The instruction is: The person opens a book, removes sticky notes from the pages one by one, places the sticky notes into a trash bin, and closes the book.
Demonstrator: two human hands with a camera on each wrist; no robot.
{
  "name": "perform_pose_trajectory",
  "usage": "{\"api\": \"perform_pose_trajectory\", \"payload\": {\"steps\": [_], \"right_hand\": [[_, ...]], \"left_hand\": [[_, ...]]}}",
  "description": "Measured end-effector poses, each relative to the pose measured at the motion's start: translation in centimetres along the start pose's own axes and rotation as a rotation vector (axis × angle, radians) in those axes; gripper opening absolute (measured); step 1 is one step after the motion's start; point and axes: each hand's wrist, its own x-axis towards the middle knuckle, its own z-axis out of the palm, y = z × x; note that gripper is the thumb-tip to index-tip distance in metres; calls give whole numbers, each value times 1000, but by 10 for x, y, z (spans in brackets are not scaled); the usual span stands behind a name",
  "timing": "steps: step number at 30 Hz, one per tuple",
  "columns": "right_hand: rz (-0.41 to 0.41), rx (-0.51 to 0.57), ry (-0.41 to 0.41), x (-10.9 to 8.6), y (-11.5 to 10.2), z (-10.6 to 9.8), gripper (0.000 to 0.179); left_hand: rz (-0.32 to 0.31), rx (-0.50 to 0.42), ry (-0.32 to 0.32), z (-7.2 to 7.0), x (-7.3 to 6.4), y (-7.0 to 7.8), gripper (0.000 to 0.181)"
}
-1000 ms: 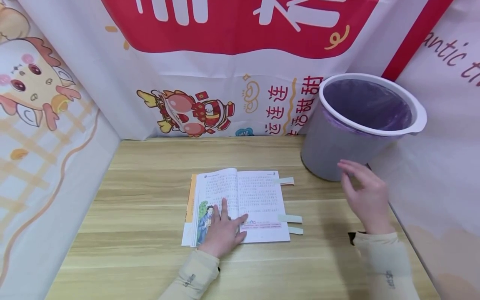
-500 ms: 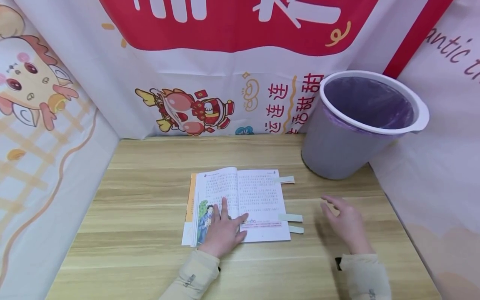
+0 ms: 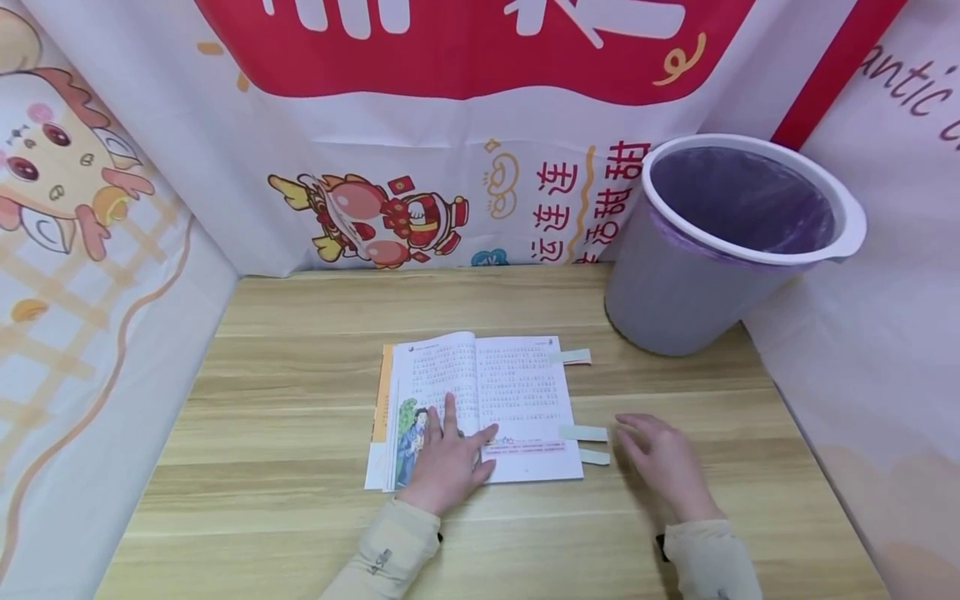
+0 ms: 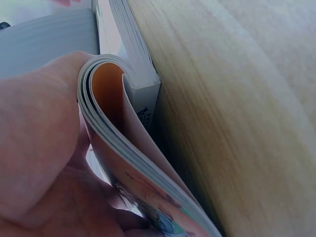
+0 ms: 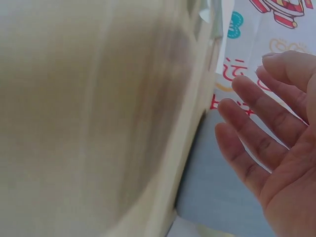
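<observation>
An open book lies on the wooden table, its left page carrying a drawing of a figure in blue. My left hand rests spread over the lower left page and the fold, holding it down. In the left wrist view the book's pages curl back beside the palm. Pale green paper strips stick out of the right edge: an upper strip, a middle strip and a lower strip. My right hand hovers just right of the lower strips, fingers loosely bent, holding nothing.
A grey bin with a white rim and purple liner stands at the table's back right. Printed cloth hangs behind and along both sides. The wooden table reaches around the book.
My right hand has come down and left from beside the bin to near the paper strips. My left hand keeps its place on the book.
</observation>
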Motion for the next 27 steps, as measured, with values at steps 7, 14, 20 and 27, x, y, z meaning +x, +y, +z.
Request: {"api": "perform_pose_trajectory", "payload": {"steps": [7,14,20,27], "right_hand": [[-42,-15,8,-1,-9,9,25],[3,-64,-118,6,-20,12,26],[-13,-76,-172,12,-27,17,28],[-33,-79,-209,16,-34,23,29]], "left_hand": [[-4,-1,-6,-1,0,1,52],[-6,9,-9,-2,0,1,52],[-16,-11,-16,-2,0,3,52],[-20,-10,-9,-1,0,3,51]]}}
